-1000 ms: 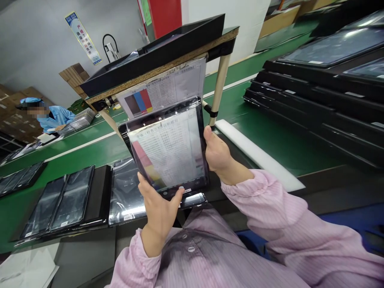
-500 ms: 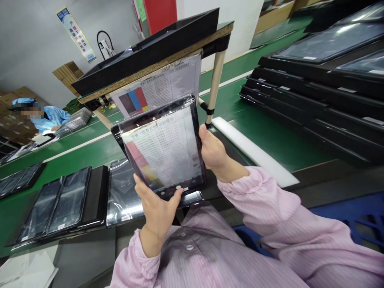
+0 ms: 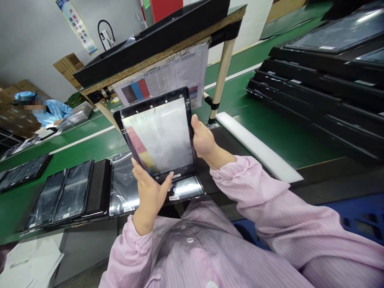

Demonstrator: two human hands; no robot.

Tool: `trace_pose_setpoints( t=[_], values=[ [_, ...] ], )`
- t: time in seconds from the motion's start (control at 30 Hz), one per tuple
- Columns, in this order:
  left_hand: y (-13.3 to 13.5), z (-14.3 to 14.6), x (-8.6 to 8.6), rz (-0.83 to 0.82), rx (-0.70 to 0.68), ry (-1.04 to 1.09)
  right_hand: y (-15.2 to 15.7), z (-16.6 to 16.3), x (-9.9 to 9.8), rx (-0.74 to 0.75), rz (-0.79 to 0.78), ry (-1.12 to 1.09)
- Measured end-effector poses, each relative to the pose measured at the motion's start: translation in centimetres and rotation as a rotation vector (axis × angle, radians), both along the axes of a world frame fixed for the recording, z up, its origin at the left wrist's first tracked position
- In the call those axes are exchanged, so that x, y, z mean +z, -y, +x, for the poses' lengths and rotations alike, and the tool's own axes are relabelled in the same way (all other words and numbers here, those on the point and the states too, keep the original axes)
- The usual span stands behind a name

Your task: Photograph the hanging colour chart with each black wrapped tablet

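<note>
A black tablet [image 3: 162,136] is held up in front of me, its lit screen showing a blurred camera picture of a printed sheet. My left hand [image 3: 151,190] grips its lower left edge, with the thumb by the bottom of the screen. Around the right edge is closed my right hand [image 3: 205,138], thumb pointing up; its fingers are hidden behind the tablet. Behind the tablet hangs the printed chart [image 3: 186,72] with colour blocks and lines of text. Under it, film-covered tablets [image 3: 123,194] lie on the bench.
A chipboard shelf [image 3: 168,56] on pipe legs carries a black tray. Stacked black trays [image 3: 324,92] of tablets stand at right, beyond a white foam strip [image 3: 258,146]. More tablets [image 3: 73,190] lie at left. A co-worker in blue [image 3: 54,112] sits across the green belt.
Both hands have brought the tablet slightly down and left in view. Its on-screen picture has gone from fairly readable text to a paler blur.
</note>
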State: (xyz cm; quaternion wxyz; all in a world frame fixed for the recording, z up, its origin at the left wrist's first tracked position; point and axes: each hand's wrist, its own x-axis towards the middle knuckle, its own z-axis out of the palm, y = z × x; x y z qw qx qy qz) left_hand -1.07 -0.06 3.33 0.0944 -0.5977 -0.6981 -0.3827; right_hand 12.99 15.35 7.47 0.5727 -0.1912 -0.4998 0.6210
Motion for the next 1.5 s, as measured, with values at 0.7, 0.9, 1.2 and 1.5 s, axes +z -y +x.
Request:
trace_pose_setpoints(
  t=[0.7,0.9,1.2,1.5],
  values=[
    [-0.6,0.1,-0.7,-0.024,0.021,0.056,-0.4,-0.1,-0.3,0.017,-0.008,0.022],
    [0.1,-0.1,0.2,0.132,-0.159,0.445,0.5,0.6,0.7,0.004,-0.046,0.037],
    [1.8,0.0,1.9,0.144,-0.25,1.419,4.9,4.3,3.1,-0.058,0.327,0.153],
    [1.0,2.4,1.6,0.132,-0.121,1.518,5.4,8.1,3.1,-0.13,0.589,0.545]
  ],
)
